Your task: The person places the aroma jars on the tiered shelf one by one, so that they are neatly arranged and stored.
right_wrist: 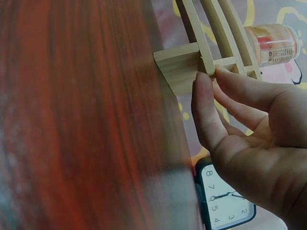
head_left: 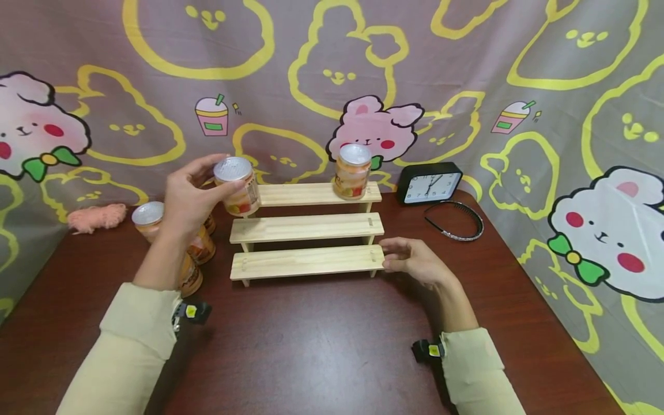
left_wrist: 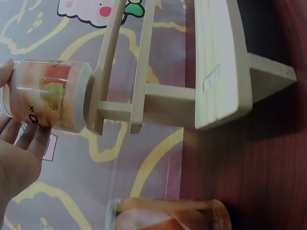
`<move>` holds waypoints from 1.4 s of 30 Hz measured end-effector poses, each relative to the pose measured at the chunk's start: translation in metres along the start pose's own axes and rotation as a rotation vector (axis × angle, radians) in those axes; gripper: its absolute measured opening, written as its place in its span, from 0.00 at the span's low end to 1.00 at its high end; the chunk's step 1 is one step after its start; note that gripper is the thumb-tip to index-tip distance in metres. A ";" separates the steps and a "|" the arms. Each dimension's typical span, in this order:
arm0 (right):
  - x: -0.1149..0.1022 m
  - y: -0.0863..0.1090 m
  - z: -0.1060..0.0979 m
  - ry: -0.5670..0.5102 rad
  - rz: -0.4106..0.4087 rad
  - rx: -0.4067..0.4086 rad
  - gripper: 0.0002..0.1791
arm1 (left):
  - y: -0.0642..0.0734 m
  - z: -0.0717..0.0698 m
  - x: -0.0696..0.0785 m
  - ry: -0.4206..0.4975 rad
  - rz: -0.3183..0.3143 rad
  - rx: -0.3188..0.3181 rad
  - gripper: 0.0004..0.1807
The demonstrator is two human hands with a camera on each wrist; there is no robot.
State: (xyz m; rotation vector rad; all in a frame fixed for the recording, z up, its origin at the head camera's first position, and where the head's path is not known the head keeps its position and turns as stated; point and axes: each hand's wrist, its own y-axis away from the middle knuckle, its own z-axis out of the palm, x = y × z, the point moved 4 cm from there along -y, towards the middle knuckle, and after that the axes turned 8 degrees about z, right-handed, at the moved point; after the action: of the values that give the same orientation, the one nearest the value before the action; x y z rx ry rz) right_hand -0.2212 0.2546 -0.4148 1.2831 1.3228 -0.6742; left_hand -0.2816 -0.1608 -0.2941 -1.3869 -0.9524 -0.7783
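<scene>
My left hand (head_left: 194, 193) grips a fruit-labelled can (head_left: 240, 193) with a silvery lid, thumb in front and fingers behind. In the left wrist view the base of this can (left_wrist: 53, 96) is right at the top board's left end. The three-tier wooden display rack (head_left: 306, 262) stands on the table. My right hand (head_left: 417, 262) pinches the right end of its lowest board between thumb and fingertips, as the right wrist view shows at the board's corner (right_wrist: 207, 67). A second can (head_left: 354, 173) stands upright on the top board's right end.
Several more cans (head_left: 147, 214) stand left of the rack, partly hidden behind my left forearm. Pink yarn (head_left: 97, 218) lies at the back left. A black-framed clock (head_left: 429, 183) and a dark headband (head_left: 461, 236) are at the right. A patterned cloth (head_left: 290, 52) hangs behind the table.
</scene>
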 end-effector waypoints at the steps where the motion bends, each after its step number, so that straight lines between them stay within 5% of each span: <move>1: 0.000 0.000 0.000 0.001 0.000 0.001 0.28 | -0.001 0.002 0.000 0.001 0.006 0.001 0.30; 10: 0.002 -0.001 0.001 0.001 0.012 0.003 0.27 | -0.003 0.015 -0.004 0.049 0.016 0.044 0.29; 19: 0.003 -0.002 0.001 0.001 0.008 0.001 0.27 | -0.007 0.019 -0.007 -0.017 -0.013 0.047 0.31; 42: 0.000 -0.001 0.001 0.000 0.015 0.002 0.27 | -0.023 0.036 -0.013 -0.054 -0.005 -0.009 0.30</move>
State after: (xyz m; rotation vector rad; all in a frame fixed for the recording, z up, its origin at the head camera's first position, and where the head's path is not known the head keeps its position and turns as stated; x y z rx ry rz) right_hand -0.2219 0.2536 -0.4158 1.2936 1.3122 -0.6655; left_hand -0.3113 -0.1272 -0.2975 -1.4197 -0.9955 -0.7536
